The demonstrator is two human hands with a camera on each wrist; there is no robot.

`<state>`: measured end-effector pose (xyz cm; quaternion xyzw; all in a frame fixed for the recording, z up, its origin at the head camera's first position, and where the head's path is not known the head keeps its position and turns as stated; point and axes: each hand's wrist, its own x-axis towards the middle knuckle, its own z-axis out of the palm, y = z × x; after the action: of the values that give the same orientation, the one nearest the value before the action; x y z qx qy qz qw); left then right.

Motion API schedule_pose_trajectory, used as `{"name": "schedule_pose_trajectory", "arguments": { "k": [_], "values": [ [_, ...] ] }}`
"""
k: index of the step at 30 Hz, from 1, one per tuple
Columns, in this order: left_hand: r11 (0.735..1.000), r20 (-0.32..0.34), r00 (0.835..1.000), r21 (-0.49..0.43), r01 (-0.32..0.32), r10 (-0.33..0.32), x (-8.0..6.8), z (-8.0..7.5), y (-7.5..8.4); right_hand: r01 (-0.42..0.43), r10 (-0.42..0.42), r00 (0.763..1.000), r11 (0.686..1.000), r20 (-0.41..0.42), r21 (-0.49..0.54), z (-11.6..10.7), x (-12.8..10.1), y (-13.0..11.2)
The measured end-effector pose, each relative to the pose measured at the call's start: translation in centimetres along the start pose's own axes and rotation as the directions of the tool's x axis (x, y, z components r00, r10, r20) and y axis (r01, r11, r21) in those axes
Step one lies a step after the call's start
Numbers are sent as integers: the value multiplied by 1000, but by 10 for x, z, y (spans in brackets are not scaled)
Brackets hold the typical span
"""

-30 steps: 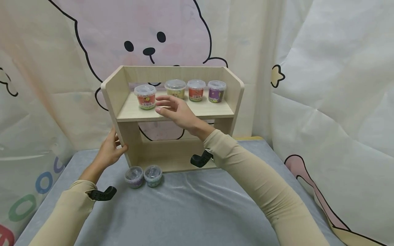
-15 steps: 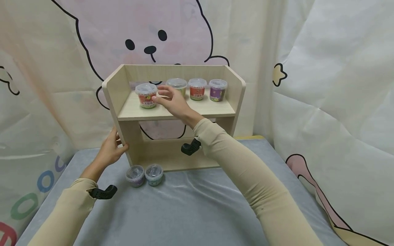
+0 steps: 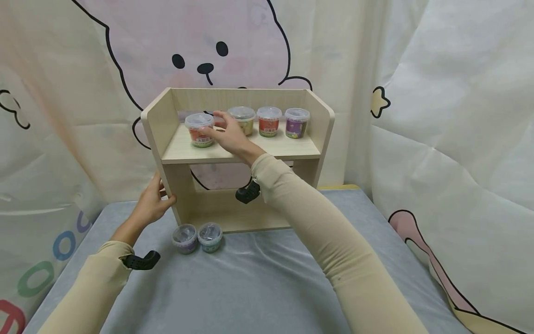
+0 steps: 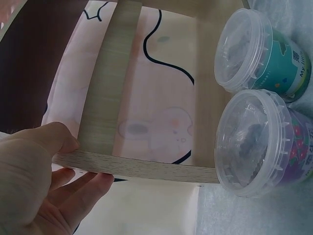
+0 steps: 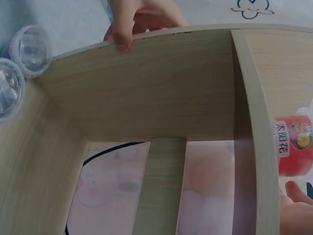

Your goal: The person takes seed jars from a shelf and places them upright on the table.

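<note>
So from the head view you get the whole layout: a small wooden shelf (image 3: 238, 148) standing on a grey padded surface (image 3: 258, 283), four lidded cups in a row on its upper board, and two more cups on the grey surface right at the shelf's front left corner. The right hand (image 3: 228, 134) is up on the upper board with thumb and fingers curled around the red-label cup (image 3: 200, 130) at the board's left end, though the wrap isn't fully visible from there. The left hand (image 3: 151, 204) grips the front edge of the shelf's left side panel, thumb on one face and fingers on the other.

The left wrist view shows that grip up close, thumb on top of the panel edge and fingers underneath, plus the two low cups side by side: a teal-label cup (image 4: 259, 49) and a purple-label cup (image 4: 266, 142), both lying with clear lids toward the camera. "My li" is about all that can be read on the teal one.

The right wrist view looks through the shelf from underneath and catches the red label's writing, 太阳花, with a fingertip (image 5: 296, 192) just below it.
</note>
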<state>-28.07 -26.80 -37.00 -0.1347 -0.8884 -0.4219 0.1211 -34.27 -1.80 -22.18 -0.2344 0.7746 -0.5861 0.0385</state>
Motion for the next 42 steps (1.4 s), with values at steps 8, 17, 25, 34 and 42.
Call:
{"name": "schedule_pose_trajectory", "arguments": {
  "k": [8, 17, 25, 34, 42],
  "values": [
    [1000, 13, 1000, 2, -16, 16, 1, 3, 2, -45, 46, 999, 998, 22, -44, 5, 7, -1],
    [999, 26, 999, -20, -46, 47, 2, 8, 0, -92, 90, 996, 989, -24, -117, 8, 5, -2],
    [1000, 41, 999, -8, -27, 27, 3, 7, 2, -81, 79, 996, 994, -40, -67, 8, -1, -6],
    [1000, 31, 999, 3, -18, 18, 2, 2, 0, -58, 57, 998, 997, -22, -46, 7, -9, -10],
    [1000, 41, 999, -2, -7, 7, 3, -1, 0, -15, 15, 1000, 1000, -9, -10, 1, -20, -11]
  ]
}}
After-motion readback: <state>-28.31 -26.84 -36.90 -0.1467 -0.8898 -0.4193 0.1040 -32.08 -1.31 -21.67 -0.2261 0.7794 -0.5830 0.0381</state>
